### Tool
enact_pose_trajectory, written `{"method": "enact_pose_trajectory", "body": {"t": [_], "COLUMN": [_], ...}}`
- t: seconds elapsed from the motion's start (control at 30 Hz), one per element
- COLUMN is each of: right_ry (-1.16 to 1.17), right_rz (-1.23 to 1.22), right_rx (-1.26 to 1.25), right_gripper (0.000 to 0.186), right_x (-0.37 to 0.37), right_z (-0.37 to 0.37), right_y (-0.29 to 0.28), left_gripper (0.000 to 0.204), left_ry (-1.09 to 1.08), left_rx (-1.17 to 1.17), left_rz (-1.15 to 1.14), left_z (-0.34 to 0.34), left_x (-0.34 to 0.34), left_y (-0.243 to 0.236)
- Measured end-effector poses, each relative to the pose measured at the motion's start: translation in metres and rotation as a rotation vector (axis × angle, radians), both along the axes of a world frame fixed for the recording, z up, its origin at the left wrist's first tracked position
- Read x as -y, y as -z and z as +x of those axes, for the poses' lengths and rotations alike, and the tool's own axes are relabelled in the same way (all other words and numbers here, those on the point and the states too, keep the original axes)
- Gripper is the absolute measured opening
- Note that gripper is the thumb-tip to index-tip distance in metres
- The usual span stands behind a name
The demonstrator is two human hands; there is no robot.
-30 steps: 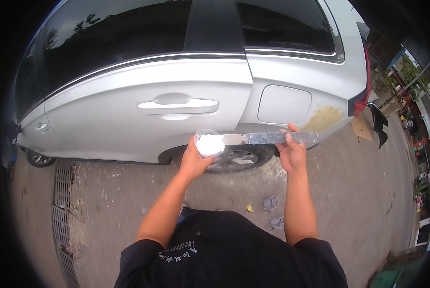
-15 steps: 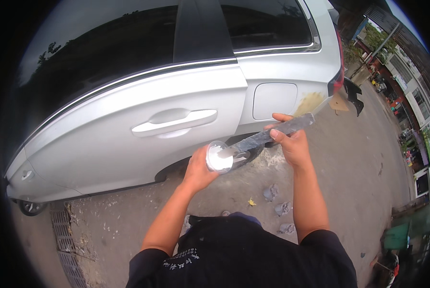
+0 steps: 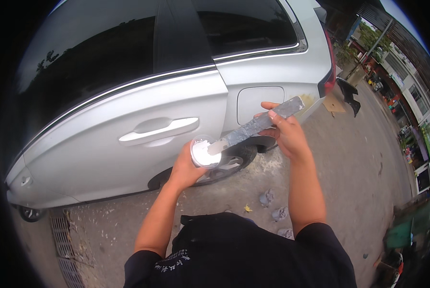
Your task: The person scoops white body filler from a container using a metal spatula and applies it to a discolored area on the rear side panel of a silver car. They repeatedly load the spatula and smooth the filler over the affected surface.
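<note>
My left hand [image 3: 184, 166] is closed round a clear plastic cup [image 3: 206, 151] that holds a white paste [image 3: 204, 152]. Between the thumb and fingers of my right hand [image 3: 288, 132] is a long flat stirring stick [image 3: 256, 126], grey and crusted with dried material. Its lower end dips into the cup at the paste. Just beyond both hands stands a silver-white car [image 3: 176, 105]. A yellowish patch [image 3: 309, 102] shows on its rear panel near the tail light, partly covered by the stick's upper end.
Several crumpled grey lumps [image 3: 279, 213] and a yellow leaf [image 3: 248, 208] lie on the concrete ground by my feet. A metal drain grate [image 3: 62, 237] is at the lower left. A black car part [image 3: 348, 97] and brown cardboard [image 3: 333, 103] lie behind the car.
The view has shifted, so the car appears farther left and more of the rear wheel shows. Both hands still hold the cup and stick, with the stick's end in the cup.
</note>
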State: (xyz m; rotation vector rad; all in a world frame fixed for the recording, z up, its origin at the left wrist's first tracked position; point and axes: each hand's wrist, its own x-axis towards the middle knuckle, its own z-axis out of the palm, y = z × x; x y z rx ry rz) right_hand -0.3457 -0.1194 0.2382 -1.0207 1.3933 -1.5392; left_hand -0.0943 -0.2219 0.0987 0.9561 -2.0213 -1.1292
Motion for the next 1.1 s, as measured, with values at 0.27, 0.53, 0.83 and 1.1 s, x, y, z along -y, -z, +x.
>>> {"method": "enact_pose_trajectory", "body": {"t": [0.27,0.53,0.83,1.1], "right_ry": [-0.098,-0.153,-0.271,-0.261], "right_rz": [0.014,-0.043,-0.184,-0.399], "right_rx": [-0.057,-0.051,-0.165,-0.232], "right_gripper": [0.047,0.051,0.048,0.048], "right_x": [-0.002,0.003,0.013,0.031], "right_z": [-0.042,-0.063,-0.061,-0.072], "right_y": [0.001,0.01,0.0,-0.012], "left_gripper": [0.081,0.082,0.082,0.082], "left_ry": [0.033,0.001,-0.129,-0.22], "left_rx": [-0.013,-0.057,0.071,0.126], "left_rz": [-0.019,0.046,-0.133,-0.189], "left_z": [-0.024,-0.043,-0.053,-0.058], "left_x": [-0.007,-0.014,-0.015,-0.011], "left_y": [-0.001,0.003,0.0,-0.008]}}
